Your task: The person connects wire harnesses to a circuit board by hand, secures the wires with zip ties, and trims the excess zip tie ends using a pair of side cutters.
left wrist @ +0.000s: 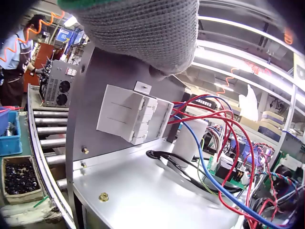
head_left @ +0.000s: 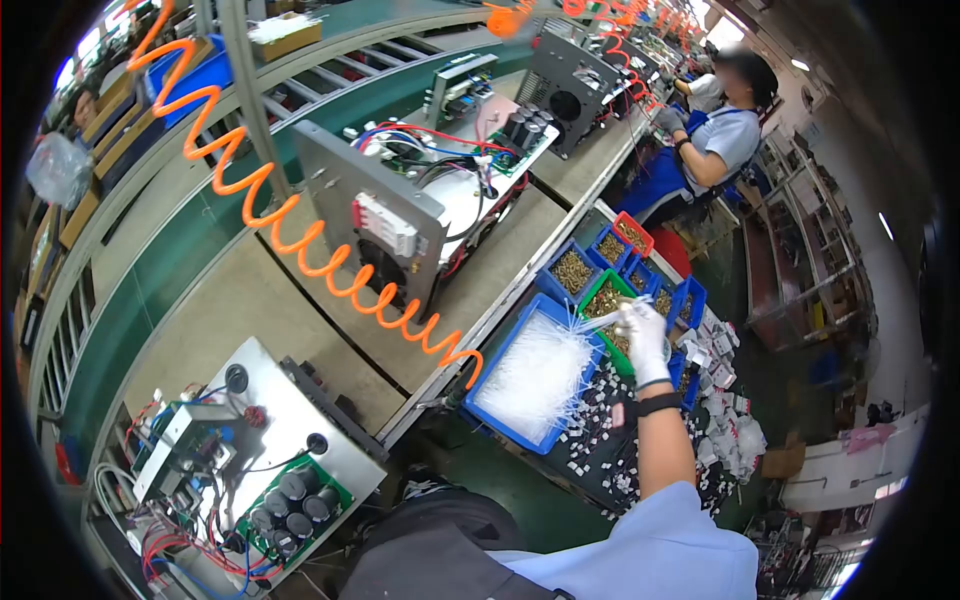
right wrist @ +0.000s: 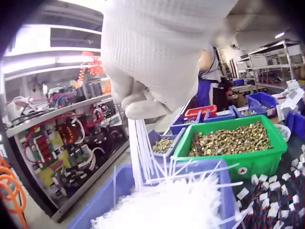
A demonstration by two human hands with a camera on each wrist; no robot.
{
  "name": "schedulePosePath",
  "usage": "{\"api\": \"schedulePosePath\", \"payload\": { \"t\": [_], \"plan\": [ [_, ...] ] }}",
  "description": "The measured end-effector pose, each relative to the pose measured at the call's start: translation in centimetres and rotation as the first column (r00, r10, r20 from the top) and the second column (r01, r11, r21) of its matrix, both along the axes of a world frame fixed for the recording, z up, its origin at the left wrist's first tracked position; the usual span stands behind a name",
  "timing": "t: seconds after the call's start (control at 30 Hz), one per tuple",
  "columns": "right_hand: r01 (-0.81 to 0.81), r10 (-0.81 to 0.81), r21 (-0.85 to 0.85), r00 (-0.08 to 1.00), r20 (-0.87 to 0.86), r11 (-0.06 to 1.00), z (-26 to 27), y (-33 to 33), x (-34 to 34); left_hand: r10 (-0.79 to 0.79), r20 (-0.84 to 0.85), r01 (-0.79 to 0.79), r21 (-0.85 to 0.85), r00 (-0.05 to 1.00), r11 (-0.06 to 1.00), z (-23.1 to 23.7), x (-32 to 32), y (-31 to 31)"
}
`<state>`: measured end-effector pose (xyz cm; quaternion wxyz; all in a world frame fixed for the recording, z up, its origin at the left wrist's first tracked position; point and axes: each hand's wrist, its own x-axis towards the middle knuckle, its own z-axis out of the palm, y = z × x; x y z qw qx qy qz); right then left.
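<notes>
In the right wrist view my white-gloved right hand [right wrist: 152, 62] pinches a small bunch of white plastic strips [right wrist: 138, 148] that hang down over a blue bin [right wrist: 102, 195] full of similar strips. From the head view, this right hand [head_left: 645, 340] is above the right side of the bin [head_left: 480, 405], near a green bin of brass-coloured pieces. My gloved left hand [left wrist: 138, 33] appears only in the left wrist view, at the top edge of a dark upright panel [left wrist: 102, 71] with a white terminal block [left wrist: 143, 119]; its fingers cannot be made out.
Open chassis with wiring [head_left: 480, 190] stand along the bench, and another [head_left: 300, 400] is at lower left. An orange coiled hose [head_left: 290, 240] crosses in front. Small bins [head_left: 570, 272], white connectors [head_left: 600, 420] and bagged parts [head_left: 735, 440] lie at right. Another person [head_left: 720, 140] works farther along.
</notes>
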<state>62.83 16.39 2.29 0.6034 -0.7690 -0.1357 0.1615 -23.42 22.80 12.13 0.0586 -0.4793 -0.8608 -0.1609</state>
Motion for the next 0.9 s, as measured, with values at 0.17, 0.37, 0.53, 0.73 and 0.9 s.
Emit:
{"api": "schedulePosePath", "payload": {
  "t": [0.17,0.37,0.53,0.73,0.9],
  "plan": [
    [-0.375,0.379,0.253,0.925,0.034,0.892,11.3,3.1,-10.2,-0.290,0.313,0.262,0.131,0.904,0.956,-0.1,9.6,2.7],
    [-0.992,0.982,0.064,-0.098,0.163,-0.110,21.1,12.3,-38.9,-0.660,0.734,0.792,0.301,0.164,0.532,10.9,14.3,1.2],
    [-0.727,0.591,-0.259,-0.674,0.444,-0.635,18.4,12.6,-58.2,-0.339,0.843,0.664,0.538,-0.418,0.520,3.4,9.5,0.5],
    [-0.917,0.896,-0.133,-0.397,0.199,-0.376,16.7,13.9,-62.9,-0.111,0.947,0.523,0.262,-0.303,0.811,2.6,2.4,-4.7],
    [-0.791,0.740,-0.264,-0.610,0.283,-0.551,14.9,13.9,-64.6,-0.113,0.962,0.577,0.240,-0.248,0.781,-0.1,2.6,-4.4]
  ]
}}
